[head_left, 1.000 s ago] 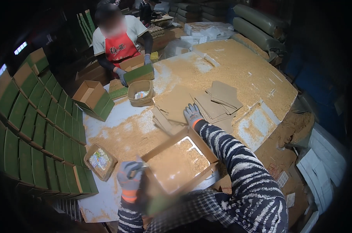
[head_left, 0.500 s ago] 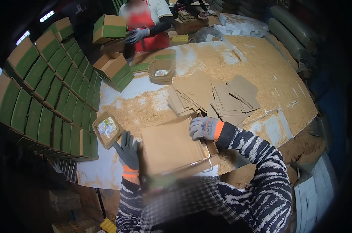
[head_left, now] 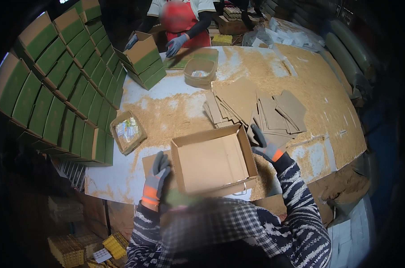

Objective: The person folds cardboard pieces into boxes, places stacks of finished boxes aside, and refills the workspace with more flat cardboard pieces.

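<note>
In front of me stands an open cardboard box (head_left: 207, 135) with brown inner walls. A flat cardboard sheet (head_left: 211, 158) lies inside on its bottom. My left hand (head_left: 156, 178), in a grey glove with an orange cuff, is beside the box's left wall, fingers stretched out and holding nothing. At the right wall is my right hand (head_left: 266, 148), gloved the same way, its fingers extended and spread; whether they touch the wall I cannot tell. Just beyond the box, loose cardboard sheets (head_left: 238, 100) lie fanned in overlapping piles.
Stacked green-and-brown boxes (head_left: 55, 105) form a wall on the left. A tub with packets (head_left: 137, 142) stands near my left hand, another tub (head_left: 200, 81) farther back. Loose husk-like material (head_left: 332, 102) covers much of the table (head_left: 105, 181). Across it, a co-worker's gloved hand (head_left: 177, 44) is near stacked boxes (head_left: 145, 66).
The cardboard sheet has gone from lying across the box top down into it. My right hand has left the sheet for the box's right side. The co-worker's raised box now sits on the stack.
</note>
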Available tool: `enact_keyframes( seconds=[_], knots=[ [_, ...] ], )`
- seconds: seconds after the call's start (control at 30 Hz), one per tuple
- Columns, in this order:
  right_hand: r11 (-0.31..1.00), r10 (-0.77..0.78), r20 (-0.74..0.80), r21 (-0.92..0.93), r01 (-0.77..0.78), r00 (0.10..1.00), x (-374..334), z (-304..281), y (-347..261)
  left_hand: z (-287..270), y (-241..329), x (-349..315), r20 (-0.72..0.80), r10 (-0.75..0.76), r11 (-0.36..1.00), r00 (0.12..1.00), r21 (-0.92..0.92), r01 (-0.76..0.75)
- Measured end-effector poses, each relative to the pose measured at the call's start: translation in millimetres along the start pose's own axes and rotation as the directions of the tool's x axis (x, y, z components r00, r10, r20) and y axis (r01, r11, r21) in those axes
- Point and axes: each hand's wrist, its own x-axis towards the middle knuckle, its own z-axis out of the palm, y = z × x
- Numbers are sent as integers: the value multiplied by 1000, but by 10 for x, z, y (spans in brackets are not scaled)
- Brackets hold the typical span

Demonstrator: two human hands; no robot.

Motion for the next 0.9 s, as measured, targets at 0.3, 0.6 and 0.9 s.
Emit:
enact_keyframes(
  seconds=[0.3, 0.6, 0.9],
  knots=[
    [987, 96, -45, 130, -90, 994, -62, 1117, -53, -157, -965, -158, -72, 143, 738, 987, 672, -58],
    [860, 93, 18, 502, -89, 995, 758, 3761, -374, -2220, -311, -1064, -780, 281, 842, 559, -79, -534],
    [999, 31, 469, -30, -19, 883, 1190, 5417, 283, -1904, -401, -1492, -577, 635, 728, 514, 669, -148]
  ],
)
